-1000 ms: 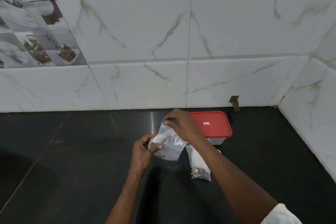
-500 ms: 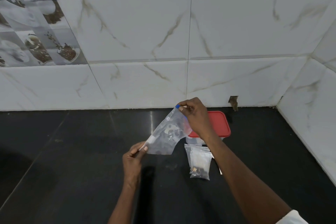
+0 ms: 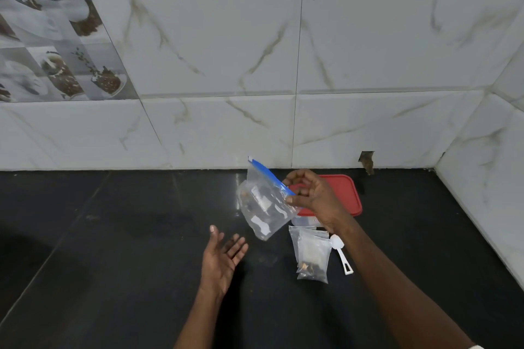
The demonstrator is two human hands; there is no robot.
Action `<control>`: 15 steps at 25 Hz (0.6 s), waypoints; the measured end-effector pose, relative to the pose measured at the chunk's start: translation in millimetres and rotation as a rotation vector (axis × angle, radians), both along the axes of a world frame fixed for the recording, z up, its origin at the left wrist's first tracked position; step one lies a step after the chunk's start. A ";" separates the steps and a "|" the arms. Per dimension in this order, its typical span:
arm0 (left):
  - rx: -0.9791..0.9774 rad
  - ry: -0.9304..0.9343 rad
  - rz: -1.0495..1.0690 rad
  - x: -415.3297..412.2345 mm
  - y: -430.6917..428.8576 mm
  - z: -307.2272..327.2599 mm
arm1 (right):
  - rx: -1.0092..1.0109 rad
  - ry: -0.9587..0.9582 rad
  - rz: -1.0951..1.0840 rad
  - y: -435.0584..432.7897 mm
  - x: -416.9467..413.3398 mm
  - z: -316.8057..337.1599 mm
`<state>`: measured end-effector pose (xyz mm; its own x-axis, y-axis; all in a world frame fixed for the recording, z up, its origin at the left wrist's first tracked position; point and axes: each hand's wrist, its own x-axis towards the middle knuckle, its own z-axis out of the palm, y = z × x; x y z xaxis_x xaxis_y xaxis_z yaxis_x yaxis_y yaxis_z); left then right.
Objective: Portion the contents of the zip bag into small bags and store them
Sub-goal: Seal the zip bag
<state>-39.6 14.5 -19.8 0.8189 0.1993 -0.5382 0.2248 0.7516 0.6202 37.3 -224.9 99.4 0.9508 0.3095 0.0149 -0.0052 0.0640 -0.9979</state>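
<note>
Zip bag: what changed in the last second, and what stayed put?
The left hand let go of the zip bag and is now open, palm up, below it. The right hand alone pinches the bag by its blue strip, so it hangs slack instead of stretched between both hands. The small bags and red-lidded container stayed where they were on the counter.

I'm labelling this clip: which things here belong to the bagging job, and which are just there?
Job: zip bag, pinched by right hand; small bags; white scoop; red-lidded box, likely storage.
Just there: printed wall tiles; wall gap.
</note>
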 end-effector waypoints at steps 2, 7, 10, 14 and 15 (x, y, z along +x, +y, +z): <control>0.107 0.055 -0.122 12.0 -1.1 2.9 | -0.093 0.070 0.059 -12.3 3.2 -0.8; 0.547 -0.090 -0.437 35.9 -2.4 -3.9 | -0.273 0.037 0.073 -24.9 9.5 -1.7; 0.504 -0.249 -0.633 32.2 -1.8 -8.1 | -0.200 0.038 -0.009 -24.4 11.6 -1.3; 0.572 -0.220 -0.522 19.0 2.5 -14.9 | -0.422 -0.044 -0.072 -19.4 11.1 5.9; 0.618 -0.186 -0.488 18.1 2.8 -13.9 | -0.554 -0.106 -0.057 -14.9 10.3 10.4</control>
<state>-21.6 17.4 -33.7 0.9558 0.0134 -0.2936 0.2907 0.1044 0.9511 47.6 -239.8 109.8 0.9685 0.2461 -0.0388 0.0849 -0.4723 -0.8773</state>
